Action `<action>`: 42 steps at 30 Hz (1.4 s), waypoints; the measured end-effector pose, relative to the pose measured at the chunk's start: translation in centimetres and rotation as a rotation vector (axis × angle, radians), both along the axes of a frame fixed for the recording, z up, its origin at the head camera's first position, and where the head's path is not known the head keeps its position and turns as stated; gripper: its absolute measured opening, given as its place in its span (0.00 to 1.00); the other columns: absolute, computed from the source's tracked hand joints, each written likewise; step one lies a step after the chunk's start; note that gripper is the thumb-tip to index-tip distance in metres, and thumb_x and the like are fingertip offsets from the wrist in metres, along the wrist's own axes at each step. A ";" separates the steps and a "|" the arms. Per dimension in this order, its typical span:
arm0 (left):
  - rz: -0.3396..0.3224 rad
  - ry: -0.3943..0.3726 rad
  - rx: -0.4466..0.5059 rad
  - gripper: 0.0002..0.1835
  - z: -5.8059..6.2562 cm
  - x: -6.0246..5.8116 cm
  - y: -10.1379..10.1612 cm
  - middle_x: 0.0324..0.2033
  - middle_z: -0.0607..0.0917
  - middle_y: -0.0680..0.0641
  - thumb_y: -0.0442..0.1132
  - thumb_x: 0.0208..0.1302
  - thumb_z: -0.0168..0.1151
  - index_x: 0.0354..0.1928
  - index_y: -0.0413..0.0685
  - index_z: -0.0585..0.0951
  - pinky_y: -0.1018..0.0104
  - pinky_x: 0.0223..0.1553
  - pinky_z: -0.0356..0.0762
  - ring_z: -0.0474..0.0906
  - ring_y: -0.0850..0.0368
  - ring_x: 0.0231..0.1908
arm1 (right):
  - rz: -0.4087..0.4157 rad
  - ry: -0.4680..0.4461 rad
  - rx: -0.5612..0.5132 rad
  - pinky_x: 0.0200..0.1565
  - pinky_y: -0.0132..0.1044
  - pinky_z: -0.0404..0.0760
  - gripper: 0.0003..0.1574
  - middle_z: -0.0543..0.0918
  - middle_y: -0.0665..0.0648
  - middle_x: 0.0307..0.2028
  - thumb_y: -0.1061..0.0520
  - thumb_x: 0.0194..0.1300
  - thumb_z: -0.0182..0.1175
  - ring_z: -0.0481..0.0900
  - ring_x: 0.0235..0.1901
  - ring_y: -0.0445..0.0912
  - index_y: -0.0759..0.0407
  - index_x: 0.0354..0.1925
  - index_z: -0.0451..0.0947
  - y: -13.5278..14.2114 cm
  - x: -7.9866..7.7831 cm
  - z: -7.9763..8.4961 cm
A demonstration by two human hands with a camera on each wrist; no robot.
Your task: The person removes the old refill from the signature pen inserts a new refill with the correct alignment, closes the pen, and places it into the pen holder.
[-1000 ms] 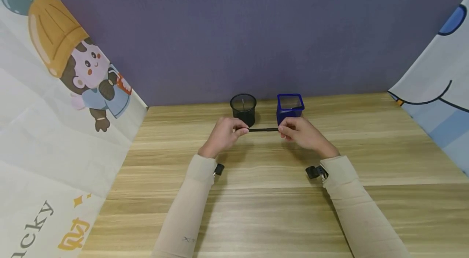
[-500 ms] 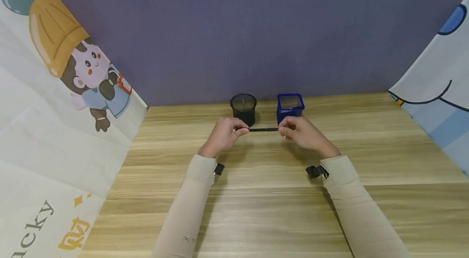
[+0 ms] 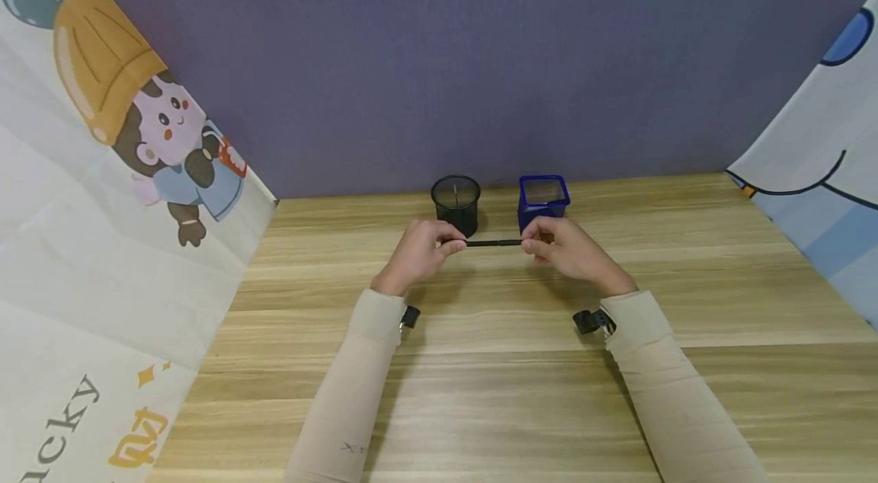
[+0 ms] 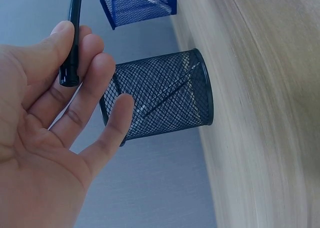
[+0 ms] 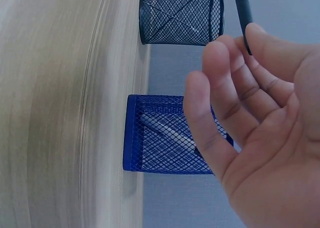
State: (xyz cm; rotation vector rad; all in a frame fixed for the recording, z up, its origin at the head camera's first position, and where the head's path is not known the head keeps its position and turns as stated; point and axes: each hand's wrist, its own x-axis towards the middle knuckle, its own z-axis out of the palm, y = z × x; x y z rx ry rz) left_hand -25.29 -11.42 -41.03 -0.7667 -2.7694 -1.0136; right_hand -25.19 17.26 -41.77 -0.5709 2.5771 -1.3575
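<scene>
Fingers (image 4: 101, 67) of the left hand (image 3: 416, 253) and right hand (image 3: 571, 251) pinched against the thumbs on opposite ends of one black pen (image 3: 494, 243), the remaining fingers loosely bent, holding nothing else. Pen held crosswise between the hands, raised off the wood-grain desk (image 3: 494, 399), on the near side of a round black mesh cup (image 3: 466, 221) and a square blue mesh cup (image 3: 530, 215). Both cups upright, apart, near the dark wall (image 3: 480, 49); thin stick (image 4: 172, 90) inside the black one, pen-like item (image 5: 171, 134) leaning inside the blue.
</scene>
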 end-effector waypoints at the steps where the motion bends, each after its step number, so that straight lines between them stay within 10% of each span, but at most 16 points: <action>1: -0.001 0.000 0.002 0.08 0.0 0.0 0.0 0.40 0.91 0.51 0.40 0.69 0.68 0.44 0.46 0.91 0.63 0.39 0.80 0.81 0.59 0.35 | -0.001 0.002 -0.001 0.43 0.55 0.86 0.13 0.82 0.70 0.39 0.56 0.77 0.58 0.84 0.39 0.64 0.66 0.49 0.80 0.0 0.0 0.0; 22: 0.000 0.001 -0.003 0.09 0.0 0.0 0.0 0.40 0.91 0.52 0.42 0.70 0.67 0.44 0.47 0.91 0.64 0.37 0.78 0.79 0.61 0.33 | -0.011 0.004 -0.005 0.40 0.52 0.86 0.05 0.82 0.70 0.39 0.58 0.75 0.60 0.83 0.38 0.64 0.60 0.44 0.78 -0.1 -0.1 -0.1; 42: -0.001 0.015 0.004 0.07 0.1 0.0 0.0 0.39 0.91 0.52 0.41 0.69 0.68 0.43 0.48 0.91 0.65 0.36 0.78 0.79 0.61 0.32 | 0.020 0.030 0.018 0.38 0.43 0.83 0.27 0.86 0.65 0.34 0.48 0.83 0.47 0.83 0.32 0.51 0.67 0.39 0.83 0.3 -0.4 -0.5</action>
